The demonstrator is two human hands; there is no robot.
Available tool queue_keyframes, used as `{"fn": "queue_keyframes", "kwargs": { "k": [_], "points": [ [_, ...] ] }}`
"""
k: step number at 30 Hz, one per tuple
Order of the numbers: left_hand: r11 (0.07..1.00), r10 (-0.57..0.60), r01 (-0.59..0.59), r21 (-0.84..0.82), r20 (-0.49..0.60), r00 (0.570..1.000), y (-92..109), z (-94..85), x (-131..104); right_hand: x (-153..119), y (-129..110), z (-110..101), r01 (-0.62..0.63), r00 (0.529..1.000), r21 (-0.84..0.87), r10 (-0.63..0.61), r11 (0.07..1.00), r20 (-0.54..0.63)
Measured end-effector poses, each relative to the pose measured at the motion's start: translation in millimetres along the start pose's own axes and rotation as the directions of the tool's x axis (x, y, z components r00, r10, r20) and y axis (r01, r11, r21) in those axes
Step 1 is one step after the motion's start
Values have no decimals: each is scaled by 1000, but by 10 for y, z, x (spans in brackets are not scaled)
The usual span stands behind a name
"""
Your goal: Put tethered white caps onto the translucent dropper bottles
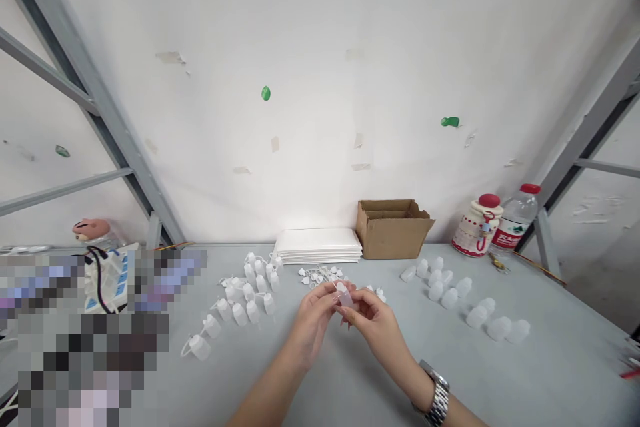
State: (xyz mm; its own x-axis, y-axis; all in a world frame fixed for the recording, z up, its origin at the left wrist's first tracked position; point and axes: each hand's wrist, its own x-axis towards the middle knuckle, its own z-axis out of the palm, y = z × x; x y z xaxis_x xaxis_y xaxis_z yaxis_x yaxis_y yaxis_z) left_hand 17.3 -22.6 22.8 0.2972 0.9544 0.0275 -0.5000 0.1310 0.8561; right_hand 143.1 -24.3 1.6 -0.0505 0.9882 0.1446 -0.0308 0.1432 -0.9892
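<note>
Over the middle of the table, a small translucent plastic bottle (345,298) with a white cap (341,287) is held between both hands. My left hand (313,321) is closed, its thumb and fingers pinching near the cap end. Around the bottle's other side, the fingers of my right hand (374,320) are closed too. Fingers partly hide the bottle, so I cannot tell how firmly the cap sits. Just beyond lie loose white caps with loops (320,273). Small capped bottles (239,314) stand to the left; uncapped-looking translucent bottles (449,298) are on the right.
A stack of white flat boxes or sheets (317,245) and an open cardboard box (395,237) stand against the wall. At the back right are a red-lidded jug (476,230) and a large water bottle (515,220). A power strip (113,280) lies left, beside a blurred-out area.
</note>
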Motion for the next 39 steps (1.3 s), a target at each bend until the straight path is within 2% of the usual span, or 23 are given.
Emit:
{"fn": "queue_keyframes", "kwargs": {
  "k": [10,14,23,31,39],
  "points": [
    [991,-34,39,-126,38,999,-116,-34,17,-18,32,-13,-6,1000,-93,4,996,-14],
    [989,-35,44,-140,66,997,-99,-26,18,-6,23,-12,-11,1000,-71,10,997,-18],
    [972,-102,99,-213,1,995,-120,-25,13,-17,97,7,28,998,-65,-32,997,-53],
    [945,-157,174,-276,81,984,-132,-71,24,-27,121,12,70,990,-216,-95,974,-105],
    [942,-194,201,-267,54,980,-154,-89,31,-13,143,8,60,992,-233,-84,971,-94]
  ]
}}
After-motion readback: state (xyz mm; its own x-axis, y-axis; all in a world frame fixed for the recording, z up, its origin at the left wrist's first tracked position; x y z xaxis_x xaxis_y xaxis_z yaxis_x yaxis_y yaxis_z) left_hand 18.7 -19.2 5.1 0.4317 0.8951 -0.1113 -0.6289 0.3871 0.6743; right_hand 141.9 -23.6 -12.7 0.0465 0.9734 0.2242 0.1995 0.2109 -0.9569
